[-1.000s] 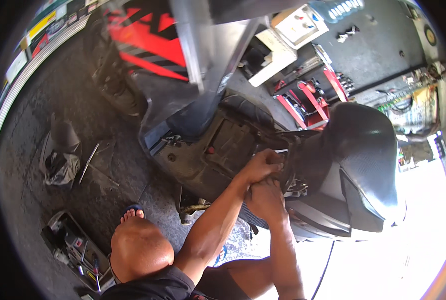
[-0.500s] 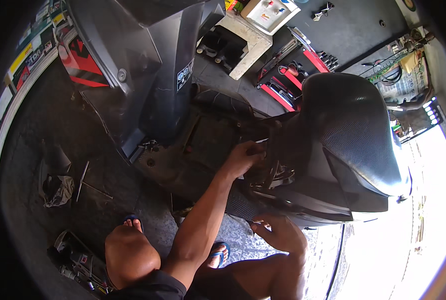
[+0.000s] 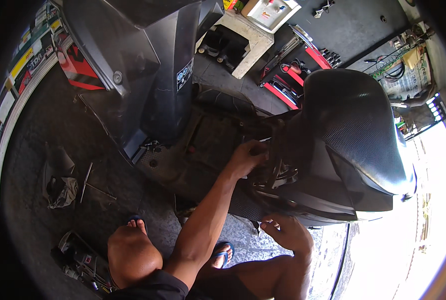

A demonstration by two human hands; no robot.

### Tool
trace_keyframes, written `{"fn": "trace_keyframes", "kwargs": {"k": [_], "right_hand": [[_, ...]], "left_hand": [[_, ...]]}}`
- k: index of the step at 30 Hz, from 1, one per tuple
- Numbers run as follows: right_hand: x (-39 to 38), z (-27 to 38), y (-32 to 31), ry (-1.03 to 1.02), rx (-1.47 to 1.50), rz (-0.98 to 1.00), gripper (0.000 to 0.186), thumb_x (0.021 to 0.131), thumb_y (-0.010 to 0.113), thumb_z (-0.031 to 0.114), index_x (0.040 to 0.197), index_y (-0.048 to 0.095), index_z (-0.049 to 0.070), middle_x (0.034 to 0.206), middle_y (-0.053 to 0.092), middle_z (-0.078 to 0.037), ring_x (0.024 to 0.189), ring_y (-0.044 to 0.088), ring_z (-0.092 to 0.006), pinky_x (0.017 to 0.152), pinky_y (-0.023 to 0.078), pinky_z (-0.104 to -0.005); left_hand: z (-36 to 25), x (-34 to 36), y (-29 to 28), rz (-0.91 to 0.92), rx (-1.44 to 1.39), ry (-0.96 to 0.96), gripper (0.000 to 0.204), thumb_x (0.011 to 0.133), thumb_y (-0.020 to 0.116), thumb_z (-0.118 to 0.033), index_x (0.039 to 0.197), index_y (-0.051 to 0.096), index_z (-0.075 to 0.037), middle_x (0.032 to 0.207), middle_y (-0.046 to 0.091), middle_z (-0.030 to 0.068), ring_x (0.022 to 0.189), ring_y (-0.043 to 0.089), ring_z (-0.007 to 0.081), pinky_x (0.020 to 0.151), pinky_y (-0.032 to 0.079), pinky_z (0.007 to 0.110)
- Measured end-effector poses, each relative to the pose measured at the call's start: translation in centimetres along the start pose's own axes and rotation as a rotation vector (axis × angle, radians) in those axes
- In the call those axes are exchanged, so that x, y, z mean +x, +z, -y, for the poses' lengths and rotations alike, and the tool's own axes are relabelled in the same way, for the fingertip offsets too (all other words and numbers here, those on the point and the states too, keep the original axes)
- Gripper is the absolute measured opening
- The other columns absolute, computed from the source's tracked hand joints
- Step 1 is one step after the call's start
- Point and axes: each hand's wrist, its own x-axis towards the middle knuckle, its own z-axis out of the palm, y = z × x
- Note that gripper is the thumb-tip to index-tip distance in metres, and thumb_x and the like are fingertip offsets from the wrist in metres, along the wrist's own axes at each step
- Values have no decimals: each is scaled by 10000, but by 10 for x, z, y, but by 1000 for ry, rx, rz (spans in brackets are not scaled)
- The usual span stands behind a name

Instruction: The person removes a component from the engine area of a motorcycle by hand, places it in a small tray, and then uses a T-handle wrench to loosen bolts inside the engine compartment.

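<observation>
A dark scooter (image 3: 278, 205) with a textured black seat (image 3: 355, 125) stands in front of me. My left hand (image 3: 247, 159) reaches into the exposed opening ahead of the seat, beside a metal part (image 3: 285, 175). Its fingers are bent and closed together; whatever they grip is hidden in shadow. Below the scooter's lower side panel, my right hand (image 3: 289, 234) hangs loosely over my knee. Thumb and forefinger are a little apart there, with nothing visible between them. The bared floorboard (image 3: 213, 135) lies to the left of my left hand.
On the floor at left lie a T-shaped wrench (image 3: 87, 182) and a crumpled bag (image 3: 64, 192). A tool case (image 3: 85, 260) sits by my knee. Behind the scooter stand a red tool rack (image 3: 293, 75) and a water dispenser (image 3: 265, 14) on a pale stand (image 3: 253, 55).
My left hand stays in the opening, its fingers slightly shifted. My right hand sits slightly farther right in the picture. The whole view has shifted a little.
</observation>
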Motion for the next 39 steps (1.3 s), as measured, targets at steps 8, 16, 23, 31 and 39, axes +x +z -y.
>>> {"fn": "trace_keyframes", "kwargs": {"k": [8, 16, 23, 31, 39], "right_hand": [[4, 0, 3, 5, 1, 16, 287, 925, 647, 349, 1018, 713, 86, 911, 722, -145, 831, 705, -284, 734, 535, -389], [4, -3, 1, 44, 19, 23, 248, 922, 669, 258, 1060, 700, 54, 906, 729, -115, 836, 704, -195, 730, 529, -341], [5, 0, 2, -20, 26, -15, 267, 916, 666, 313, 1035, 704, 77, 940, 729, -136, 844, 714, -269, 736, 544, -372], [7, -6, 2, 20, 82, 14, 290, 921, 665, 303, 1065, 692, 54, 952, 735, -125, 858, 718, -244, 750, 546, -363], [10, -4, 6, -26, 26, 38, 290, 933, 657, 276, 1078, 680, 25, 966, 733, -143, 871, 723, -242, 764, 548, -352]], "left_hand": [[8, 0, 0, -16, 19, 4, 244, 819, 742, -90, 1026, 676, 22, 948, 691, 89, 882, 636, 139, 774, 501, 282], [10, -1, 5, -56, 101, 127, 251, 822, 744, -69, 1029, 644, 31, 928, 694, 113, 871, 651, 156, 763, 519, 303], [23, 3, 2, -63, 85, 114, 274, 814, 754, -75, 1045, 646, 24, 936, 693, 115, 895, 648, 151, 783, 516, 311], [12, -2, 8, -85, 80, 98, 234, 820, 733, -5, 1032, 641, 29, 970, 686, 110, 910, 649, 142, 797, 519, 291], [38, 3, 10, -65, -121, 173, 201, 855, 729, -49, 1017, 639, 29, 938, 678, 76, 866, 629, 107, 760, 518, 271]]}}
